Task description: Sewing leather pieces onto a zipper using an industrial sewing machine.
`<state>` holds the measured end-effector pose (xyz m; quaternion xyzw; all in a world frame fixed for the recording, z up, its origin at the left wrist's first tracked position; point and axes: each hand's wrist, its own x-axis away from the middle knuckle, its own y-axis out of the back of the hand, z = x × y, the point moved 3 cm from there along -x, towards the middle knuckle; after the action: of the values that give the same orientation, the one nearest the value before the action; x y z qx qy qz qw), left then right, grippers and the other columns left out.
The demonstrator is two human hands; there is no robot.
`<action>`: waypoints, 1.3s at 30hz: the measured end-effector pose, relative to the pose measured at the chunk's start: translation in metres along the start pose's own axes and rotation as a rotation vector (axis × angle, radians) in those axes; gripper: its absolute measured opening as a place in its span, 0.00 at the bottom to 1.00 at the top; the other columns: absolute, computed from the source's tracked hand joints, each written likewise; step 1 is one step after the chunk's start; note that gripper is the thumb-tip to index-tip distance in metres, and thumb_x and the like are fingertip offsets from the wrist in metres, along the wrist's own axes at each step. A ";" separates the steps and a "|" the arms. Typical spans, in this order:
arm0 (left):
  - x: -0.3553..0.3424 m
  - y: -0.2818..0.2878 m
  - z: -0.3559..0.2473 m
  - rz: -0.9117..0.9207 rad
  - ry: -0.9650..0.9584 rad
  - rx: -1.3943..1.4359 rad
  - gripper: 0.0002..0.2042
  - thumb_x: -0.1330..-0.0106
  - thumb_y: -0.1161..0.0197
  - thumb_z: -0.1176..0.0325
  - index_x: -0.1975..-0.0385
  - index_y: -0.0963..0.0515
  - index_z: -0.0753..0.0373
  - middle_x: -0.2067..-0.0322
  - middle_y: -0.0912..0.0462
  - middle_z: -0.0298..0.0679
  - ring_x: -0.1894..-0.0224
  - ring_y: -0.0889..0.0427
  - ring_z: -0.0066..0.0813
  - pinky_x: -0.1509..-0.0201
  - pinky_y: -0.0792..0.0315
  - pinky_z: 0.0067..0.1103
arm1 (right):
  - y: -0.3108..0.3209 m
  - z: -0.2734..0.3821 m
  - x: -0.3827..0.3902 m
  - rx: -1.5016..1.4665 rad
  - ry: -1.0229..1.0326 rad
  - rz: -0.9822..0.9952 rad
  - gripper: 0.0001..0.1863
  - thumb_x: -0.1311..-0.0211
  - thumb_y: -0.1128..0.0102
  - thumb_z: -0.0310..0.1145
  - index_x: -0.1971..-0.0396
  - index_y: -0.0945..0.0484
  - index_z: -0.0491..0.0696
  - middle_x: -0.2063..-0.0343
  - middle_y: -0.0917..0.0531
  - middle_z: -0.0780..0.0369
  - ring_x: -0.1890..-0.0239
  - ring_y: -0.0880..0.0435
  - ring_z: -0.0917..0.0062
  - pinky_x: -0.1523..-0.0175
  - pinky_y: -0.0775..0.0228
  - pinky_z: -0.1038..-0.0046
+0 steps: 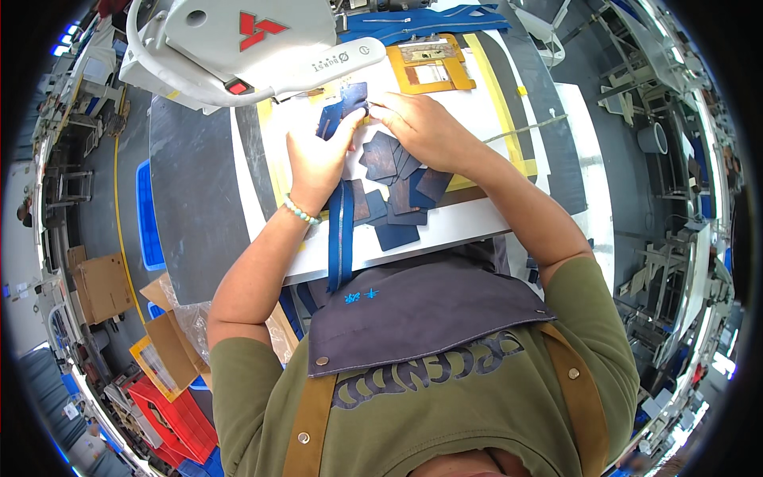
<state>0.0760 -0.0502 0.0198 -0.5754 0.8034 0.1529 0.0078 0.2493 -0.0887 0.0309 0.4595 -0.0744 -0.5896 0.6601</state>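
Observation:
My left hand is closed on a blue zipper, whose tape emerges below the wrist and hangs over the table's near edge. A small dark blue patch lies against the zipper's far end at my fingertips, under the sewing machine. From the right, my right hand pinches at the patch's edge, its fingertips close to my left thumb. Several loose blue and brown square patches lie overlapped on the table below my hands. The fingers partly hide where patch and zipper meet.
A yellow template frame lies beyond my right hand. More blue zippers are at the table's far side. A thin rod sticks out at right. A blue bin, cardboard boxes and a red crate stand left.

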 end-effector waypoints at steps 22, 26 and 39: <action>0.000 -0.001 0.000 -0.055 -0.121 -0.095 0.09 0.37 0.27 0.75 0.63 0.20 0.70 0.78 0.19 0.33 0.81 0.25 0.16 0.76 0.32 0.16 | 0.006 0.000 -0.002 -0.045 -0.168 0.072 0.11 0.32 0.52 0.30 0.61 0.22 0.40 0.66 0.19 0.49 0.63 0.18 0.53 0.58 0.26 0.57; 0.002 -0.001 -0.001 -0.034 -0.113 -0.104 0.07 0.38 0.27 0.75 0.65 0.18 0.70 0.79 0.18 0.33 0.81 0.25 0.16 0.77 0.32 0.16 | 0.005 0.001 -0.003 -0.068 -0.174 0.077 0.11 0.32 0.52 0.31 0.62 0.23 0.40 0.66 0.19 0.49 0.63 0.18 0.52 0.58 0.26 0.57; 0.002 -0.001 0.008 0.049 -0.055 -0.012 0.04 0.35 0.31 0.77 0.64 0.17 0.69 0.76 0.17 0.31 0.79 0.24 0.14 0.75 0.31 0.14 | 0.010 -0.010 -0.003 -0.216 -0.310 0.153 0.14 0.30 0.54 0.37 0.70 0.23 0.45 0.72 0.18 0.54 0.66 0.19 0.57 0.59 0.29 0.61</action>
<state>0.0747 -0.0501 0.0118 -0.5511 0.8159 0.1735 0.0228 0.2622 -0.0824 0.0336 0.2825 -0.1461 -0.6061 0.7291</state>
